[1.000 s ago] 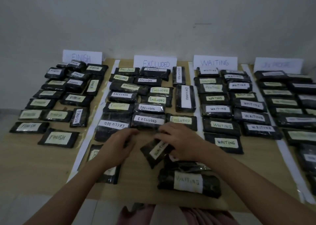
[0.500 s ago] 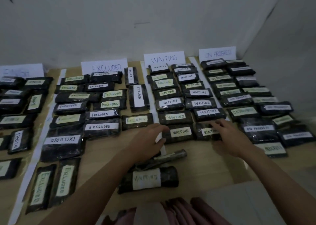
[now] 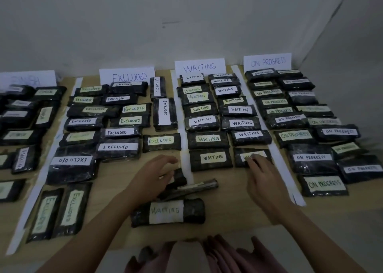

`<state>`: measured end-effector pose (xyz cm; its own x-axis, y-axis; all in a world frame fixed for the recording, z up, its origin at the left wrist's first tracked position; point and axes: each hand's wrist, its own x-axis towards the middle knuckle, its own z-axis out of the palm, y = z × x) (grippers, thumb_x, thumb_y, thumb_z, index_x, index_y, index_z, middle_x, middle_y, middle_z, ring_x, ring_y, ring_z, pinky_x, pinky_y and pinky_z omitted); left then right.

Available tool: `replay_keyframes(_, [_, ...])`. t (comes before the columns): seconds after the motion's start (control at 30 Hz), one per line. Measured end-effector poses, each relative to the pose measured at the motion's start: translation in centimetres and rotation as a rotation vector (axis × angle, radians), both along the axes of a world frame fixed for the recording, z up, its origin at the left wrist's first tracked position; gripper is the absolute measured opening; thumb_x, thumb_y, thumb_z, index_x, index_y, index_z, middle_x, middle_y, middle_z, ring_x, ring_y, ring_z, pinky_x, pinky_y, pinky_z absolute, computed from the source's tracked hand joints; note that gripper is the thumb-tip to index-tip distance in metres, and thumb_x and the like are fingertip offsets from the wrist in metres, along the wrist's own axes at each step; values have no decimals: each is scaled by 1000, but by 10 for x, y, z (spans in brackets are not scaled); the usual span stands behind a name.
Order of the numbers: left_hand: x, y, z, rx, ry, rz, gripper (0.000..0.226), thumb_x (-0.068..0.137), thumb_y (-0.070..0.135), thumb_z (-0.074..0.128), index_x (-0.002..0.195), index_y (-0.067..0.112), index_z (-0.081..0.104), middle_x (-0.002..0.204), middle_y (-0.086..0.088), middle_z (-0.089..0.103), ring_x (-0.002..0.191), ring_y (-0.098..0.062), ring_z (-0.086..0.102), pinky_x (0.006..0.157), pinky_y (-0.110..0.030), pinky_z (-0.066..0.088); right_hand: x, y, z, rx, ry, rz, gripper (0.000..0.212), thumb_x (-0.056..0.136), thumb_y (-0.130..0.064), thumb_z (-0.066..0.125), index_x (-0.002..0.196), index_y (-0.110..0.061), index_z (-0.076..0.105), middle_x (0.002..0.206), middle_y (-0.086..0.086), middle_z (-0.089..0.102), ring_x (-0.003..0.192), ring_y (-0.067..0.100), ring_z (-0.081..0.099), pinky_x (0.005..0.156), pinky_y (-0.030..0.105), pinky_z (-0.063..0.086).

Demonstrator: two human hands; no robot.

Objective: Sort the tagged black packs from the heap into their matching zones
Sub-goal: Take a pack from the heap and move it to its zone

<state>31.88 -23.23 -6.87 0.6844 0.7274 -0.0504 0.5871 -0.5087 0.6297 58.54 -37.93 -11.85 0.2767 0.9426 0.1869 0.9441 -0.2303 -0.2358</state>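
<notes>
1. You are looking down at a pale wooden tabletop (image 3: 228, 192) covered with black plastic-wrapped packs, each bearing a handwritten paper tag.
2. White paper strips split the table into zones. Upright white signs at the back read EXCLUDED (image 3: 127, 76), WAITING (image 3: 200, 66) and ON PROGRESS (image 3: 267, 62); a fourth sign at far left is too blurred to read.
3. Your right hand (image 3: 262, 176) reaches forward with fingers nearly straight. Its fingertips (image 3: 251, 158) rest on the tag of a black pack tagged WAITING (image 3: 242, 155), which lies flat at the near end of the WAITING zone's right column. It grips nothing.
4. Compared with half a second ago, this hand sits in much the same spot on that pack, and the pack has not visibly shifted.
5. Your left hand (image 3: 154, 178) hovers over the small heap near the table's front, fingers loosely curled. Its fingers touch a black pack (image 3: 178, 178) lying across the white strip; whether it actually grips the pack I cannot tell.
6. Half a second ago this hand lay in about the same place over the heap.
7. Just beside it lies a thin dark pack on edge (image 3: 196, 186), and nearest you a large black pack with a faded WAITING tag (image 3: 167, 211); both lie as before.
</notes>
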Motion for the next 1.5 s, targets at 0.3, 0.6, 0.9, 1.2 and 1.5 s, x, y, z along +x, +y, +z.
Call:
replay_keyframes(0.3, [-57, 5, -3, -21, 119, 151, 33, 90, 20, 56, 123, 15, 55, 120, 0, 59, 106, -9, 52, 86, -19, 38, -48, 36, 19, 14, 156, 160, 38, 70, 2, 60, 108, 0, 64, 111, 19, 62, 101, 35, 61, 85, 46, 51])
replay_keyframes(0.6, [-53, 10, -5, -184, 286, 239, 30, 81, 25, 69, 109, 15, 64, 101, -3, 56, 95, -18, 56, 77, -25, 43, -111, 68, 26, -57, 325, 433, 31, 91, -11, 48, 120, -9, 58, 121, 5, 55, 108, 20, 54, 88, 26, 45])
replay_keyframes(0.9, [-36, 19, 29, -820, -538, 620, 27, 87, -3, 54, 111, 7, 59, 98, -4, 65, 85, -14, 62, 60, -15, 55, -112, 66, 31, 6, 500, 304, 41, 88, -5, 53, 128, -8, 50, 126, 7, 50, 115, 20, 50, 95, 29, 45])
replay_keyframes(1.2, [12, -1, 38, -411, -176, 131, 27, 86, 8, 60, 112, 16, 65, 96, -8, 68, 87, -20, 64, 83, -31, 54, -96, 55, 39, 325, -125, 380, 42, 84, -23, 48, 125, -13, 49, 123, 12, 59, 117, 26, 46, 97, 43, 41])
replay_keyframes(1.5, [63, -32, 15, -196, -38, -117, 61, 83, 15, 64, 139, 15, 38, 131, -3, 52, 118, -13, 50, 93, -15, 36, -33, -6, 17, 224, -113, 183, 40, 67, 0, 62, 106, -9, 64, 106, 13, 67, 103, 29, 56, 77, 42, 54])
